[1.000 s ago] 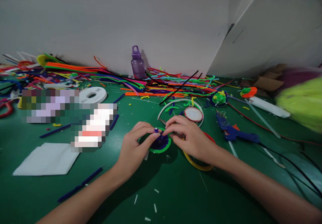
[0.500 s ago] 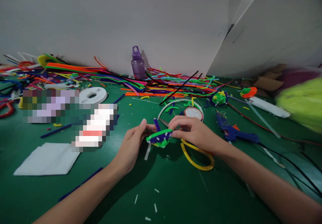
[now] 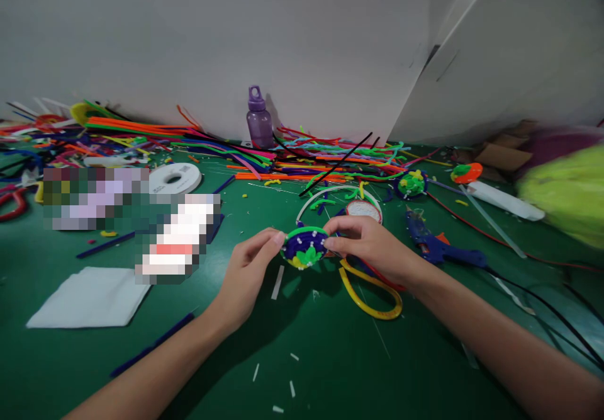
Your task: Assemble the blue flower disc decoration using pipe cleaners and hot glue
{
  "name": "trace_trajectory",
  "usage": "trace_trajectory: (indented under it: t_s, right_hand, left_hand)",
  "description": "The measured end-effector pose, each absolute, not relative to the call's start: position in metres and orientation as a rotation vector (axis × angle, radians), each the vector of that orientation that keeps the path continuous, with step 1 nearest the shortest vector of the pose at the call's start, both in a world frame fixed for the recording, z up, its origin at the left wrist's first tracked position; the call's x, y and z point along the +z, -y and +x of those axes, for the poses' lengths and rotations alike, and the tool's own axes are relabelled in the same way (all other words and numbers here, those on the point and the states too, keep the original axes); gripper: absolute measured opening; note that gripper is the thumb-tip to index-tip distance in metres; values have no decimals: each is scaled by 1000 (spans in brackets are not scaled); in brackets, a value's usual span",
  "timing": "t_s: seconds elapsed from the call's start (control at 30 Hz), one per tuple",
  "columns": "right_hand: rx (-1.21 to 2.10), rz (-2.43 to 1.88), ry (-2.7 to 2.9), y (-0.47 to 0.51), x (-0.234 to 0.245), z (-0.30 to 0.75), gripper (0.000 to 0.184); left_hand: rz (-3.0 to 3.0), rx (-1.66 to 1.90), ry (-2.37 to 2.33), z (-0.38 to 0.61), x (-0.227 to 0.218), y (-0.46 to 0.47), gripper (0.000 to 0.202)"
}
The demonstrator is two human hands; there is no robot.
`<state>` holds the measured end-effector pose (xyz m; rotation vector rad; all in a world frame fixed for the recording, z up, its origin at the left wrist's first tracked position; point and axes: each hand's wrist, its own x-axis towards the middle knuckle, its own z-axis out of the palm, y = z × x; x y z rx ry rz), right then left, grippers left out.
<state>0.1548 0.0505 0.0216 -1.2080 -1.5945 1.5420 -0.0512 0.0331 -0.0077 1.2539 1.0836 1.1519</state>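
Note:
Between my two hands is a round pipe-cleaner disc [image 3: 306, 247], dark blue with a green rim, small white beads and a green and yellow flower shape. My left hand [image 3: 252, 269] pinches its left edge between thumb and fingers. At the right edge, the fingertips of my right hand [image 3: 365, 244] are closed on it. The beaded face is tilted up toward me. Under and beside my right hand lies a tool with a yellow loop handle [image 3: 377, 315]; its other end is hidden. A white ring [image 3: 302, 203] rests on the table behind the disc.
Right of my hands lies a blue glue gun [image 3: 438, 250] with its cord. Another decorated disc [image 3: 411, 184] sits behind it. Bundles of pipe cleaners [image 3: 141, 124] line the wall around a purple bottle [image 3: 259, 121]. On the left are a white spool [image 3: 174, 181] and a folded white cloth [image 3: 92, 297].
The disc has turned so its beaded face shows more, and the blue stem standing up from it is out of sight. My left hand has shifted onto the disc's left edge.

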Motion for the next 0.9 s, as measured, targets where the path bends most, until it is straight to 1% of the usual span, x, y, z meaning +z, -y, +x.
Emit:
trace_trajectory:
  t_s: [0.2,0.47,0.9]
  right_hand:
    - [1530,-1214,1615,-52,22,155,11]
    - [1532,-1214,1616,-51,22,155,10]
    - [1562,-1252,1587,-53,21,154,11]
  left_hand:
    - [1268,1153,-1115,-51,-7,-33,26]
    - [1256,1154,-1062,-54,-13,-34,19]
    - [1277,1129,-1025,-54,-9,-33,25]
